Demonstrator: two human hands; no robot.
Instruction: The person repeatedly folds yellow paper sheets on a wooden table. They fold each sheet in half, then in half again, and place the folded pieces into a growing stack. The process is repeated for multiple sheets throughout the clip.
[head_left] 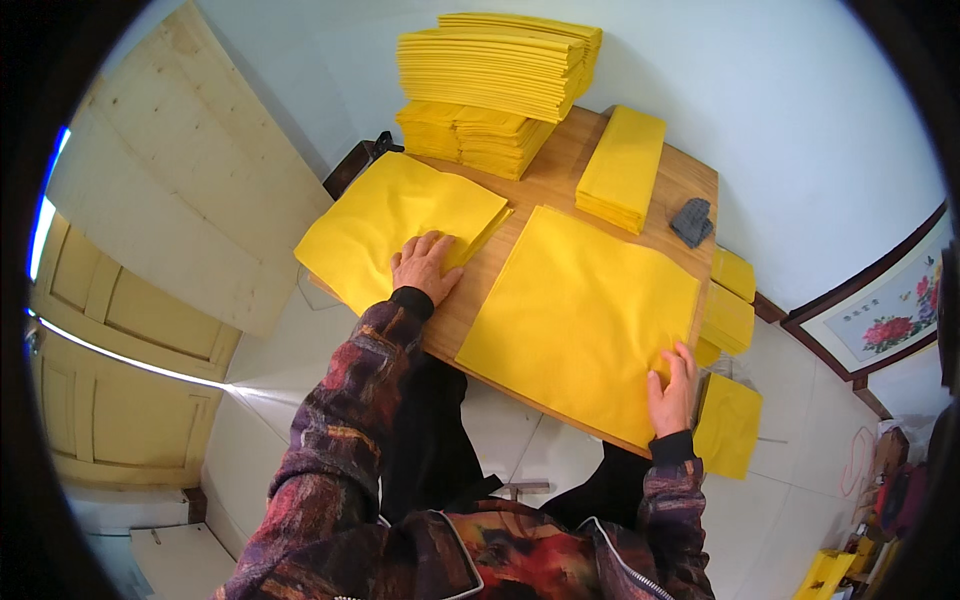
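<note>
A large yellow paper sheet (575, 315) lies flat on the wooden table (550, 180) in front of me. My right hand (673, 390) rests on its near right corner, fingers spread. My left hand (425, 265) presses flat on a pile of yellow sheets (385, 225) at the table's left, which hangs over the edge. Neither hand grips anything.
Tall stacks of folded yellow paper (495, 70) stand at the back of the table, a narrower folded stack (622, 165) to their right, a dark grey cloth (692, 220) beside it. More yellow sheets (728, 420) lie right of the table. A wooden door (150, 300) is at left.
</note>
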